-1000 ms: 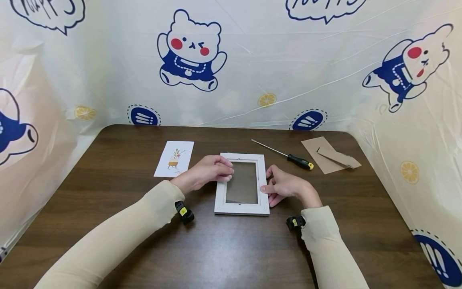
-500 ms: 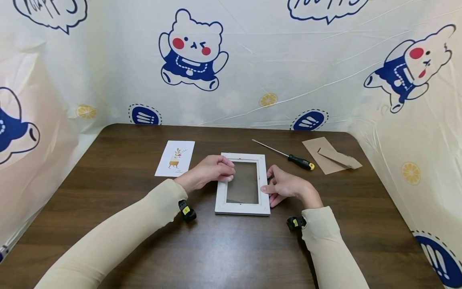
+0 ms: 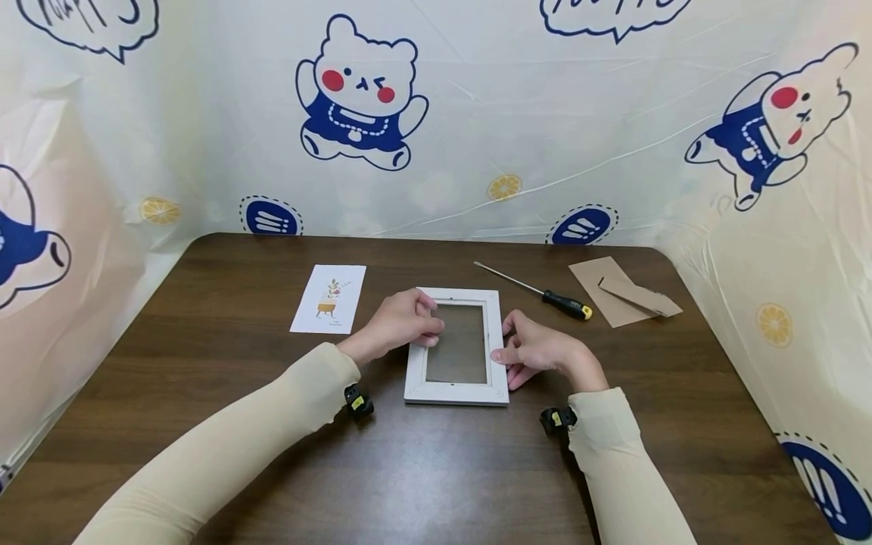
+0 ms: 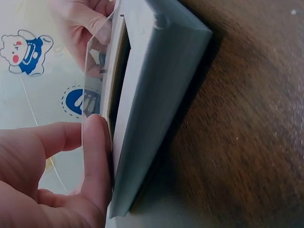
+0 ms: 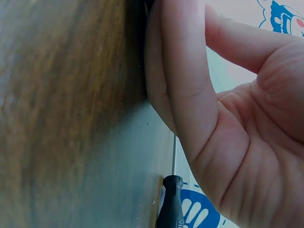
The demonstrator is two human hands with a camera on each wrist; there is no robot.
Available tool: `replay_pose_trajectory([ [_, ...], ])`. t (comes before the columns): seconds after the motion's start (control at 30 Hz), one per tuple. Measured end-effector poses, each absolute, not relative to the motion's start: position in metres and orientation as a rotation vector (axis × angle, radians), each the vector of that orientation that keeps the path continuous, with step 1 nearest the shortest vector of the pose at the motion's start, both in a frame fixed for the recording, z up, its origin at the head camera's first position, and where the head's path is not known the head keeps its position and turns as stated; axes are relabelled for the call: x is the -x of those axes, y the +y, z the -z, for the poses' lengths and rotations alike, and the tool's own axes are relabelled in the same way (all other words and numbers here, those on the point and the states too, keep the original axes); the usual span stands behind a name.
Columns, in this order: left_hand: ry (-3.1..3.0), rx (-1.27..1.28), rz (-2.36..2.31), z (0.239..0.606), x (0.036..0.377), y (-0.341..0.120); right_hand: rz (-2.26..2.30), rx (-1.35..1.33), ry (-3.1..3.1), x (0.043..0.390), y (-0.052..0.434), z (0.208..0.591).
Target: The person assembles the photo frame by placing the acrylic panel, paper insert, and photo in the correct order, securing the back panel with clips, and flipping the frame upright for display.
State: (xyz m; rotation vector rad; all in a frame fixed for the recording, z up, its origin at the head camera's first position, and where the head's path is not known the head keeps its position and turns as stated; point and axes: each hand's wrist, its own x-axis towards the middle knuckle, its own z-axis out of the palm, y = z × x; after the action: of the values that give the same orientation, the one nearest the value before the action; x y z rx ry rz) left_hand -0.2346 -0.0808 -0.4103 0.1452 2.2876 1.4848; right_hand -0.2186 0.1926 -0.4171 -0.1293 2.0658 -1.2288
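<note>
A white picture frame point(image 3: 455, 393) lies flat mid-table, with a clear pane point(image 3: 458, 344) in its opening. My left hand point(image 3: 398, 322) lies over the frame's left rail with fingers curled onto the pane's edge. In the left wrist view the thumb point(image 4: 97, 156) and forefinger of this left hand point(image 4: 57, 180) pinch the pane point(image 4: 97, 71), which stands slightly raised off the frame point(image 4: 152, 95). My right hand point(image 3: 538, 348) grips the right rail, thumb on top, fingers curled against the outer side. The right wrist view shows the right hand point(image 5: 228, 109) close up.
A black-handled screwdriver point(image 3: 562, 303) lies behind and to the right of the frame, also in the right wrist view as the screwdriver point(image 5: 172, 204). A brown cardboard backing point(image 3: 616, 291) lies at the far right, a printed card point(image 3: 329, 298) at the left. Cartoon-print sheeting walls three sides of the table point(image 3: 436, 469).
My left wrist has drawn in slightly and its fingers have curled tighter at the pane's left edge. The frame and my right hand have stayed put.
</note>
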Motion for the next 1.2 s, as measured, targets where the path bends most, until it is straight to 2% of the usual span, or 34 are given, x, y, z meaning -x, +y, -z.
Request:
replay_pose_trajectory([
  [0.47,2.684,-0.336,-1.102,0.41,0.232,-0.077,1.217,0.136,2.076,0.219,0.192,0.416],
  [1.2,2.737,-0.357,-0.871,0.405,0.23,-0.069,1.216,0.134,2.064,0.219,0.193,0.415],
])
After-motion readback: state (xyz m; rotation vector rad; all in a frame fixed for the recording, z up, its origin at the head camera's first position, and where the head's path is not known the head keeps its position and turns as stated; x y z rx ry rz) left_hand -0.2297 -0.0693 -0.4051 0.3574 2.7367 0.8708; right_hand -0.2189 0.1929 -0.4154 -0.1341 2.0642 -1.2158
